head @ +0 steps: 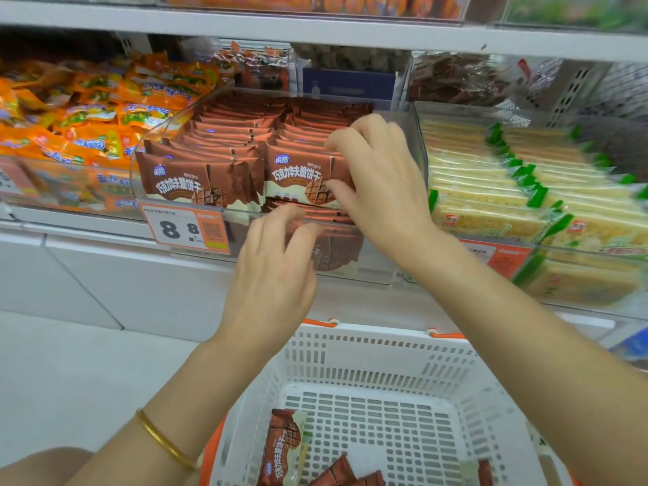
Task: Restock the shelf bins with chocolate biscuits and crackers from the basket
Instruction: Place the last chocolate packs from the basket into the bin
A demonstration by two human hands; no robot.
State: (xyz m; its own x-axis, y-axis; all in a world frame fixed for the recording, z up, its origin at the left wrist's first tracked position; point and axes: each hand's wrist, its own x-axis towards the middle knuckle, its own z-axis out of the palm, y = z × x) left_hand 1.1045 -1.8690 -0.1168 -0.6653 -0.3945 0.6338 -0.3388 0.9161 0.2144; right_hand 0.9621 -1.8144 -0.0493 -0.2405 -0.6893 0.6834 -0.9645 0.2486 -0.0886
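The right hand reaches into the clear plastic shelf bin, thumb and curled fingers pinching the front brown chocolate biscuit packet of the right-hand row, which stands upright against the packets behind it. The left hand hovers just in front of the bin's clear front wall, fingers loosely bent and spread, holding nothing (a thin gold bangle sits on that forearm). Below, the white slotted plastic basket with orange handles holds another brown biscuit packet and a few more at its near edge. The pale yellow crackers in green-ended wrappers fill the neighbouring bin on the right. An orange price label hangs on the bin's front.
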